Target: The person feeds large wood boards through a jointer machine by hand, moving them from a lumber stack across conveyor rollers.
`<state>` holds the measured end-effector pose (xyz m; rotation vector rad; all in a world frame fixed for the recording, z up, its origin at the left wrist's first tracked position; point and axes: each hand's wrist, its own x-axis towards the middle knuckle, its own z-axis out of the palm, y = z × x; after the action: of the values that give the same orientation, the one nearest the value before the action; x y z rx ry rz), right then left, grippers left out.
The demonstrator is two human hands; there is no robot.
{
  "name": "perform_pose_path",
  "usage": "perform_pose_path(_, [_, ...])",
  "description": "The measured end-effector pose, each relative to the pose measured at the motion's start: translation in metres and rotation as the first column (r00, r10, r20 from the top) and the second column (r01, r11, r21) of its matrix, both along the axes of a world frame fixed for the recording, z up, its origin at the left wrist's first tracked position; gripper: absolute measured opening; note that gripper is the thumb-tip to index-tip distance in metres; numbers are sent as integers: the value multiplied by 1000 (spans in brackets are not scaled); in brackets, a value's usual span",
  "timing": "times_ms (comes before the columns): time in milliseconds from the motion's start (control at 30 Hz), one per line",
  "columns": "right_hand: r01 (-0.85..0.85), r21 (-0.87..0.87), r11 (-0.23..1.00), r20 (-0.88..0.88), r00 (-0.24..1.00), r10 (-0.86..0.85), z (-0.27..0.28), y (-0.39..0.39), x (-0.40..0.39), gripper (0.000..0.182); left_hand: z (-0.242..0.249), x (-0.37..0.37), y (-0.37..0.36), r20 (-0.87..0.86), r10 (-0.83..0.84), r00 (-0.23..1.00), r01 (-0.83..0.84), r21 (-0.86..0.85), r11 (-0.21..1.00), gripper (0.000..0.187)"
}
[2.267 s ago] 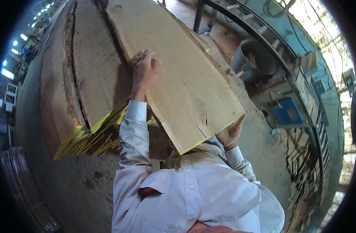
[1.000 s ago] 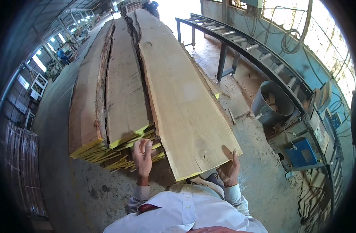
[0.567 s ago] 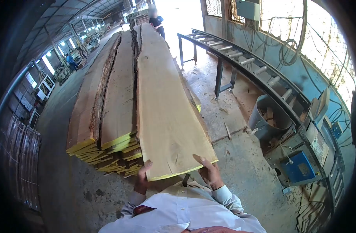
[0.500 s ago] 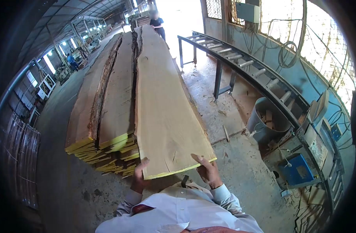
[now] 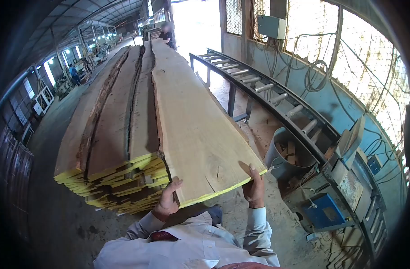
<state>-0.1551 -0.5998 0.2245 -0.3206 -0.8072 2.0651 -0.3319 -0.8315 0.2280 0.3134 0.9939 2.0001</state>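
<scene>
A long, wide wooden plank (image 5: 200, 130) with a yellow-painted near end stretches away from me. My left hand (image 5: 168, 201) grips its near left corner, thumb on top. At the near right corner my right hand (image 5: 254, 188) is closed on the same plank, thumb on top and fingers underneath. Left of it lies a stack of rough planks (image 5: 111, 121) with bark edges and yellow ends. The held plank's near end sticks out toward me past the stack. Another person (image 5: 167, 36) stands at the far end of the plank.
A roller conveyor (image 5: 258, 85) runs along the right. Below it stands a grey bin (image 5: 287, 152) with wood scraps, beside a machine with a blue panel (image 5: 326, 210). Cables (image 5: 317, 76) hang on the wall. Farther left, a person in blue (image 5: 74, 75) is near machinery.
The plank's near end has moved right, away from the stack, with both my hands on it. More of the stack's top and yellow ends now shows. My view has shifted too.
</scene>
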Motion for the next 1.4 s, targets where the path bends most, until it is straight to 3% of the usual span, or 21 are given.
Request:
perform_pose_path(100, [60,-8,998,69,996,-59,-17,55,18,50,3,19,53,90,-49,995,50,-1,999,11])
perform_pose_path(167, [98,50,994,98,990,-102,-16,90,27,49,-35,16,88,178,-289,940,296,-14,955,13])
perform_pose_path(200, [134,22,991,98,986,-135,-29,114,36,47,-59,21,108,-69,-249,966,234,-178,956,20])
perform_pose_path(300, [154,-80,985,96,985,-147,-63,194,65,39,-69,35,179,-161,-390,906,371,-139,918,32])
perform_pose_path(333, [162,-131,978,101,984,-149,-67,217,74,36,-28,48,203,160,-516,841,518,34,855,28])
perform_pose_path(367, [170,-186,968,110,982,-151,-66,233,81,34,-37,55,227,81,-486,870,491,-70,868,30])
perform_pose_path(400, [172,-189,967,122,981,-150,-65,245,86,34,-44,57,244,-530,-395,750,414,-89,906,29])
perform_pose_path(433, [201,-220,955,131,976,-176,-59,257,89,33,-42,58,262,-934,-164,318,339,-50,939,30])
perform_pose_path(467, [229,-249,941,136,970,-200,-57,271,92,33,-29,60,283,-933,-161,321,337,-47,940,30])
perform_pose_path(500, [225,-252,941,140,971,-195,-73,287,98,33,-16,65,301,-629,-541,559,421,-347,838,30])
perform_pose_path(533, [202,-304,931,101,979,-179,-98,300,106,33,-5,72,315,-127,-736,665,578,-536,615,31])
perform_pose_path(567, [176,-359,917,61,984,-165,-109,307,110,32,-2,82,326,-112,-733,671,575,-545,610,31])
perform_pose_path(633, [124,-438,890,59,992,-110,-119,314,112,34,-2,101,348,-267,-620,738,434,-515,739,29])
perform_pose_path(700, [154,-464,872,104,987,-119,-121,318,119,33,-23,115,368,-237,-616,751,419,-550,722,31])
perform_pose_path(767, [156,-467,870,112,987,-117,-150,323,135,33,-73,117,370,-198,-757,622,500,-644,579,34])
perform_pose_path(800, [165,-469,868,121,985,-122,-161,329,144,33,-94,126,363,-118,-724,679,527,-609,593,37])
perform_pose_path(900, [163,-503,849,153,983,-99,-164,339,174,30,-108,147,365,-106,-744,659,541,-620,568,39])
perform_pose_path(933, [167,-510,843,157,983,-100,-165,345,185,30,-65,160,383,9,-710,704,540,-657,526,35])
perform_pose_path(1133, [209,-517,830,158,976,-147,-136,374,255,23,-104,214,394,194,-653,732,626,-568,534,37])
perform_pose_path(1300, [280,-452,847,201,957,-209,-137,388,306,23,-52,271,425,433,-525,733,679,-422,600,42])
perform_pose_path(1400, [329,-473,817,212,943,-257,-146,383,331,28,-59,295,435,491,-522,697,709,-364,604,49])
